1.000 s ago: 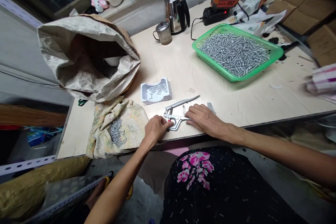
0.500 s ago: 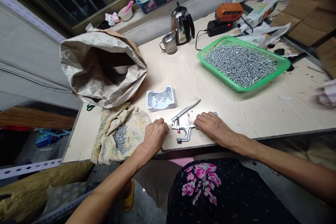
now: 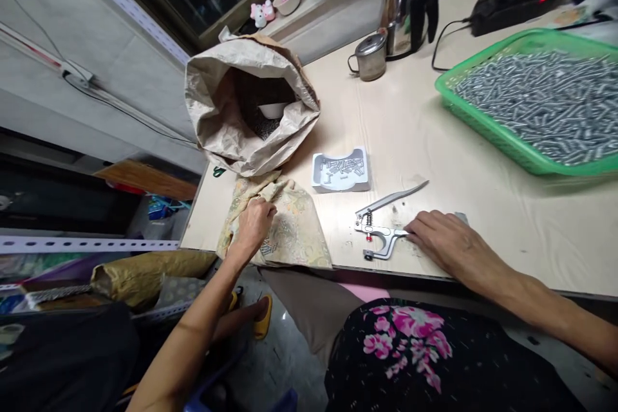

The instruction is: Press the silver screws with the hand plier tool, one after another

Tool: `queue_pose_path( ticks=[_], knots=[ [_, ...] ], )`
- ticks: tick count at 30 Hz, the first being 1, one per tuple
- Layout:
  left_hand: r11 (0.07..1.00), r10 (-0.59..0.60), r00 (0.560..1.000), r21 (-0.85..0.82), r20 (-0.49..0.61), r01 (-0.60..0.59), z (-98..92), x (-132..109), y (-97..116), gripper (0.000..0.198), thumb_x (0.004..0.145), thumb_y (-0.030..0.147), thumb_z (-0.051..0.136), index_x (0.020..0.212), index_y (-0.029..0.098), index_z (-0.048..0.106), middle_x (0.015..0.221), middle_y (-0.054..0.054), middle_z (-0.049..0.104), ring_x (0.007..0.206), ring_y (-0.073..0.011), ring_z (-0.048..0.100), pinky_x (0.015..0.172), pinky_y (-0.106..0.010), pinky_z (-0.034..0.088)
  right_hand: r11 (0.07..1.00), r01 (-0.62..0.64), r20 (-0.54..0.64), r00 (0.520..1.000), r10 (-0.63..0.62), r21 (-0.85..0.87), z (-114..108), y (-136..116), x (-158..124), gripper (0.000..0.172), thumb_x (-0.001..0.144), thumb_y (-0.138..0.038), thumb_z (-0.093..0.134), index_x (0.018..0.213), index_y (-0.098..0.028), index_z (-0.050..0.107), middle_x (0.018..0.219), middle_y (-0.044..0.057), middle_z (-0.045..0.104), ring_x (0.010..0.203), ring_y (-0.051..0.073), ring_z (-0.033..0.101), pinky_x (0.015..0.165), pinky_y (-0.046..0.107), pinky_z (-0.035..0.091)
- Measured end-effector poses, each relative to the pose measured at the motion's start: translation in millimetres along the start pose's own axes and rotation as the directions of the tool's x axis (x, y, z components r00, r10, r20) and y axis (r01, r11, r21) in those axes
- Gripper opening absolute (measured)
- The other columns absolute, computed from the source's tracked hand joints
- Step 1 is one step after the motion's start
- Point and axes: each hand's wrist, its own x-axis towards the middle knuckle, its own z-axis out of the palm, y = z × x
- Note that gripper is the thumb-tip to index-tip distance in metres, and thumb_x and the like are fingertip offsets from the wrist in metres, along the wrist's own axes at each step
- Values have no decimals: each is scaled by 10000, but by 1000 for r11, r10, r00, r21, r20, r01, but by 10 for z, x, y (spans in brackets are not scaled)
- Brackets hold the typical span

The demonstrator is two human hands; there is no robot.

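My right hand [image 3: 447,241] rests on the table with its fingers closed on the lower handle end of the silver snap pliers [image 3: 381,230]. The pliers' upper lever stands apart, with a spring and a red tip below it; their jaw is open. My left hand [image 3: 255,222] is curled closed over the yellowish floral cloth [image 3: 302,212]; what its fingers hold, if anything, is hidden. Small metal pins [image 3: 268,247] lie on the cloth beside this hand. Behind the pliers sits a small white tray [image 3: 340,185] with several metal pins in it.
A large open paper sack [image 3: 207,106] stands at the back left with a white scoop [image 3: 273,110] inside. To the right is a green basket [image 3: 487,125] full of metal pins. A lidded metal cup [image 3: 371,64], a kettle [image 3: 403,19] and an orange battery on a charger [image 3: 506,13] stand behind.
My left hand has moved left, from beside the pliers to over the cloth and its pins. The right hand stays at the pliers' handle. The view has turned left.
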Motion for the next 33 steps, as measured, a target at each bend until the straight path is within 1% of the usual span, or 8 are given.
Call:
queue_pose_path(
  ticks=[3, 8, 14, 20, 25, 28, 30, 33],
  knots=[
    [995, -96, 991, -24, 95, 99, 257, -129, -38, 252, 952, 280, 514, 891, 170, 733, 1001, -97, 712, 978, -234, 638, 724, -284, 429, 1000, -2, -13, 1000, 2, -19, 32, 9, -9, 225, 1005, -264, 413, 863, -194, 573, 824, 56, 550, 774, 212, 480, 694, 350, 320],
    [972, -202, 975, -106, 91, 211, 463, -195, 83, 261, 941, 372, 538, 960, 178, 712, 1054, -89, 709, 1012, -249, 642, 726, -290, 438, 998, -14, -16, 1000, 14, -53, 28, -11, 7, 218, 1000, -256, 419, 850, -191, 563, 822, 57, 548, 780, 212, 482, 698, 345, 321],
    [984, -115, 991, -126, 62, 123, 548, -143, 13, 243, 931, 276, 509, 981, 161, 717, 1049, -116, 706, 950, -239, 654, 753, -295, 456, 1000, -23, 28, 999, 23, -16, -67, -32, 57, 218, 1004, -232, 411, 875, -175, 577, 853, 64, 583, 793, 196, 514, 711, 335, 327],
    [977, 0, 1000, -211, 28, 6, 558, -133, -43, 175, 876, 206, 536, 918, 143, 693, 963, -110, 698, 894, -222, 643, 773, -306, 473, 1000, -20, 47, 999, 21, -16, -83, -12, 54, 227, 1007, -236, 395, 873, -187, 573, 861, 64, 586, 806, 206, 509, 714, 346, 327],
    [960, -30, 999, -278, 31, 38, 568, -163, -39, 193, 836, 141, 542, 947, 127, 699, 913, -93, 698, 867, -199, 651, 798, -303, 494, 1000, -9, -15, 1000, 9, 8, 9, 19, 17, 254, 1014, -284, 397, 864, -189, 579, 824, 59, 564, 787, 212, 483, 712, 353, 321],
    [947, -49, 999, -319, -17, 41, 499, -213, -15, 211, 849, 157, 535, 948, 134, 720, 938, -103, 701, 895, -206, 662, 824, -316, 504, 1000, -9, -13, 1000, 9, -2, 27, 22, 16, 253, 1014, -284, 400, 861, -188, 578, 821, 58, 559, 777, 211, 471, 708, 355, 313],
    [896, -88, 995, -439, -47, 59, 406, -262, 68, 196, 840, 196, 565, 924, 142, 734, 933, -103, 717, 854, -205, 674, 799, -317, 518, 1000, 1, -2, 1000, -1, -8, 6, 9, 26, 241, 1013, -259, 399, 863, -186, 573, 827, 55, 562, 779, 205, 469, 708, 351, 309],
    [685, -126, 991, -719, 43, 119, 263, -338, 350, 240, 804, 336, 657, 919, 145, 748, 858, -83, 745, 661, -178, 664, 640, -290, 531, 1000, 20, -3, 1000, -20, -24, -49, -17, 53, 235, 1008, -206, 393, 838, -183, 554, 820, 49, 567, 776, 193, 465, 711, 341, 305]
  ],
)
